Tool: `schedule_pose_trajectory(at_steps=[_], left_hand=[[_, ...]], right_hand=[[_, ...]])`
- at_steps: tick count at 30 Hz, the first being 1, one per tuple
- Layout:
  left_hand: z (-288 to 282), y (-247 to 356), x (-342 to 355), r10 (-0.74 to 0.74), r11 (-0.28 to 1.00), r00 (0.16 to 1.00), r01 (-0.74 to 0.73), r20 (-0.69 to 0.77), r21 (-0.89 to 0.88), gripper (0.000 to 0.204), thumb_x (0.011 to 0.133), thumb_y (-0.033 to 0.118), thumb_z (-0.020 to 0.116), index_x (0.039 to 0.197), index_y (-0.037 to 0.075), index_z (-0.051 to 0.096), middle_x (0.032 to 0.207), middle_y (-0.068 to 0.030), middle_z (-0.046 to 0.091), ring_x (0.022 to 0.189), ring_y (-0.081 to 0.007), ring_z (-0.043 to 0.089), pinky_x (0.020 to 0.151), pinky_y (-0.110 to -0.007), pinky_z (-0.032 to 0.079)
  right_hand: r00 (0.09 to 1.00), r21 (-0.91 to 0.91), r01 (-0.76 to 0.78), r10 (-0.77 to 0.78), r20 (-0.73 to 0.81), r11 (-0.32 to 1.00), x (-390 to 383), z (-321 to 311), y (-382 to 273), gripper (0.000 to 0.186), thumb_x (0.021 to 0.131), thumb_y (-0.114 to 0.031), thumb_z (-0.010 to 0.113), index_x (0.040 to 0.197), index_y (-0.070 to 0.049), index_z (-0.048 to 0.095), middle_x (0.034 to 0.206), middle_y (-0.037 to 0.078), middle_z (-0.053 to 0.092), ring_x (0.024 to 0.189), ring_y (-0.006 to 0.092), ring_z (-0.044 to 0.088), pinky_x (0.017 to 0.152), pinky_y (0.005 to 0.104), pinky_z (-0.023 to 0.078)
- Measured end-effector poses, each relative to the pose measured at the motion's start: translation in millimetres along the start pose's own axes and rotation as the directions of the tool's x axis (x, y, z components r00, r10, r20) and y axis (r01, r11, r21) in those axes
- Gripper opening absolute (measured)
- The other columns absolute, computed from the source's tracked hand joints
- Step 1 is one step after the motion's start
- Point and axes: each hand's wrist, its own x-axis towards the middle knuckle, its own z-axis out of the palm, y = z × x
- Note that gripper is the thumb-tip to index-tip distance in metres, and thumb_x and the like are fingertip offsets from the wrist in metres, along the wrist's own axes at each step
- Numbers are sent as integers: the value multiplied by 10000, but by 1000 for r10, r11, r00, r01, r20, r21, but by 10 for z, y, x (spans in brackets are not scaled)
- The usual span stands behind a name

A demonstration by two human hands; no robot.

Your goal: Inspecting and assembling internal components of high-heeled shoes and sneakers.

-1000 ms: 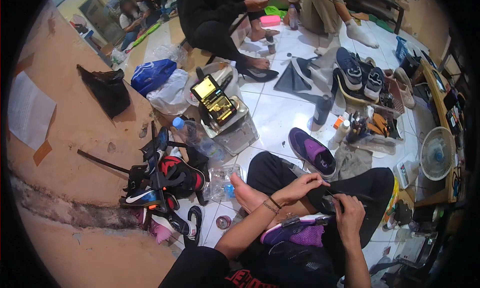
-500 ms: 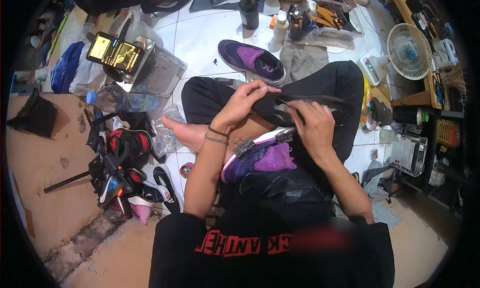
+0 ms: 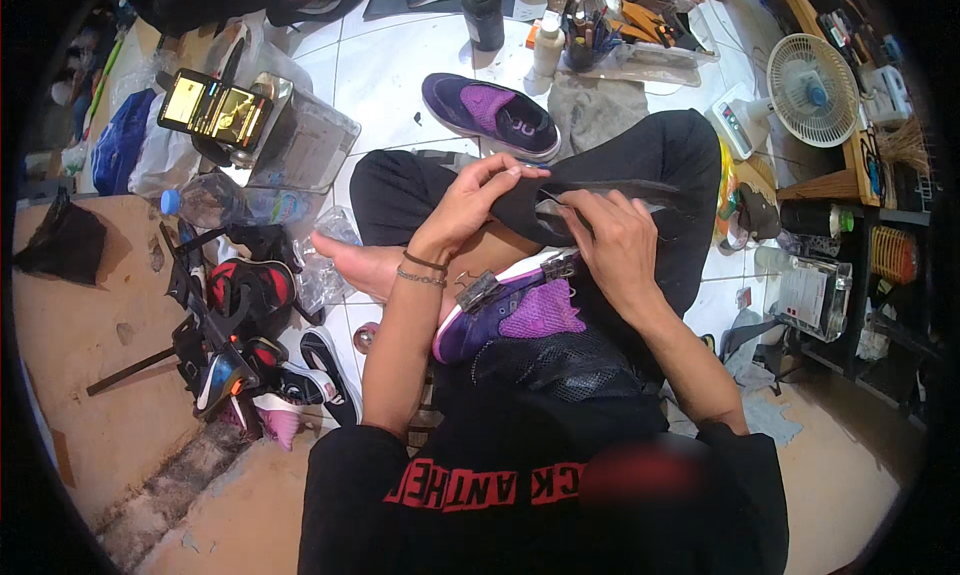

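Above my crossed legs in dark trousers (image 3: 670,165), my left hand (image 3: 478,197) is closed in a pinch, thumb against forefinger. Whatever lies in that pinch is too small to name. Close by on the right, my right hand (image 3: 612,237) also pinches, its fingertips over the dark cloth; a thin pale glint shows at the tips. A purple and navy shoe (image 3: 540,310) rests in my lap below both hands, with black binder clips (image 3: 478,291) on its sole edge. Its mate, another purple and navy shoe (image 3: 490,117), stands on the tiles beyond my legs.
Several shoes (image 3: 250,285) and a black stand lie to the left, near a water bottle (image 3: 205,200) and a phone (image 3: 215,110) on a clear box. Ahead are a dark bottle (image 3: 483,17), a white bottle (image 3: 548,43) and a tool tray (image 3: 650,60). A fan (image 3: 815,90) stands right.
The whole view has shifted slightly, so things sit a little further left and up. Both hands keep their pinches, with the right fingertips only slightly moved.
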Motion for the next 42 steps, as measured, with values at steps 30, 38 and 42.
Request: schedule_pose_trajectory(at_steps=[30, 38, 42], left_hand=[[-1, 13, -25, -71, 990, 997, 73, 24, -123, 318, 1092, 225, 544, 1209, -23, 704, 1273, -103, 719, 1158, -138, 625, 1078, -305, 442], [21, 47, -31, -11, 1000, 1000, 12, 9, -21, 315, 1093, 228, 543, 1207, -19, 702, 1272, -97, 721, 1113, -115, 631, 1033, -283, 470], [19, 36, -28, 0, 1000, 1000, 0, 0, -11, 309, 1097, 229, 536, 1189, -17, 700, 1271, -101, 722, 1094, -112, 630, 1022, -281, 473]], right_hand=[[999, 8, 13, -12, -52, 1000, 4, 149, -48, 107, 916, -185, 737, 1006, -138, 704, 801, 13, 671, 759, 214, 618, 672, 376, 408], [1000, 17, -3, 3, -23, 1000, 8, 145, -66, 116, 918, -177, 745, 1012, -117, 714, 843, 33, 707, 770, 233, 641, 677, 386, 424], [1000, 9, 6, -5, -30, 1000, 15, 155, -73, 117, 921, -200, 734, 1013, -134, 706, 830, 16, 690, 769, 221, 628, 679, 377, 422]])
